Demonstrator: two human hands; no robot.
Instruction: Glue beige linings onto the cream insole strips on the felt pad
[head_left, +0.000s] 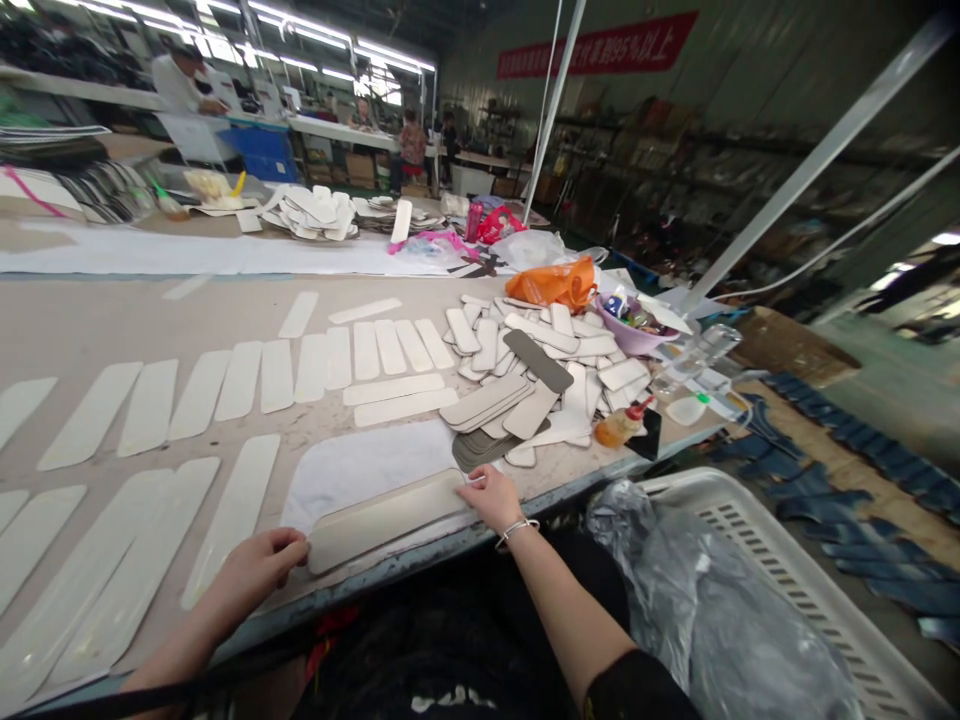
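A long cream strip with rounded ends lies over a white cloth at the table's near edge. My left hand pinches its left end between thumb and fingers. At the opposite end, my right hand, with a bracelet at the wrist, grips the strip's corner. Just beyond my right hand sits a stack of cream and grey strips. Left of the cloth lies another long pale strip, apart from my left hand.
Rows of pale strips cover the left side of the table. A heap of cut pieces, an orange bag, a purple basin and a glue bottle stand right. A white crate holding grey plastic is beside the table.
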